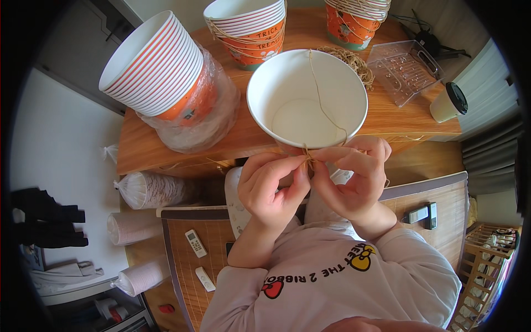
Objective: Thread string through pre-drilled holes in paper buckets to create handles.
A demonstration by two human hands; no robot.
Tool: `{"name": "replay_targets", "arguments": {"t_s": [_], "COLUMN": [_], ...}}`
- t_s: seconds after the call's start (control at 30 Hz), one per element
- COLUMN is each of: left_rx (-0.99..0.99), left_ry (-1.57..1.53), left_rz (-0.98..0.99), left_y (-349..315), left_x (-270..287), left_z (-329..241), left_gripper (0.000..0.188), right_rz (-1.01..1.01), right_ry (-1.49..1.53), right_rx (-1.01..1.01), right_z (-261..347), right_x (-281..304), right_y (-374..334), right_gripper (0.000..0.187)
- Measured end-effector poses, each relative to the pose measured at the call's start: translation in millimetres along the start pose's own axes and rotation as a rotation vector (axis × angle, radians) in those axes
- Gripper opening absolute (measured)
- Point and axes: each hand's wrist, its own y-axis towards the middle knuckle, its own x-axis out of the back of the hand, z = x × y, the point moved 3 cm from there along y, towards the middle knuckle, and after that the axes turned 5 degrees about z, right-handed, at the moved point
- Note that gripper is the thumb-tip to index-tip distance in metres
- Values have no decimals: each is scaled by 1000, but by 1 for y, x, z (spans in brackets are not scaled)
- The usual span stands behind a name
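A large white-lined paper bucket (pixel 287 91) stands on the near edge of the wooden table, its mouth tilted toward me. Thin brown twine (pixel 319 94) runs from its far rim across the inside to the near rim. At that near rim, my left hand (pixel 272 185) pinches the twine between thumb and forefinger, close to a small loop or knot. Right beside it, my right hand (pixel 354 174) also pinches the twine, fingertips almost touching the left ones. The knot itself is partly covered by my fingers.
Nested orange buckets in plastic wrap (pixel 191 105) lean at left. Two more stacks, an orange bucket stack (pixel 249 41) and another stack (pixel 348 27), stand behind. A twine bundle (pixel 354 63), transparent tray (pixel 406 72) and lidded cup (pixel 449 103) sit right. Bagged stacks (pixel 157 190) lie below left.
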Motion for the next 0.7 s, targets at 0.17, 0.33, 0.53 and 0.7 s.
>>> {"name": "replay_targets", "arguments": {"t_s": [0.17,0.33,0.53,0.7], "left_rx": [-4,-31,-59,-88], "left_ry": [21,49,66,83], "left_rz": [15,0,-27,-26], "left_y": [0,-1,-1,-1], "left_x": [0,-1,-1,-2], "left_z": [1,0,-2,-3], "left_gripper": [22,25,26,25], "right_rz": [7,32,55,-5], "right_ry": [71,126,144,143], "right_rx": [-47,-74,-102,-108], "right_z": [-1,-3,0,-3], "right_x": [-1,0,1,-4], "right_y": [-2,-3,-2,-7], "right_gripper": [41,38,37,40]}}
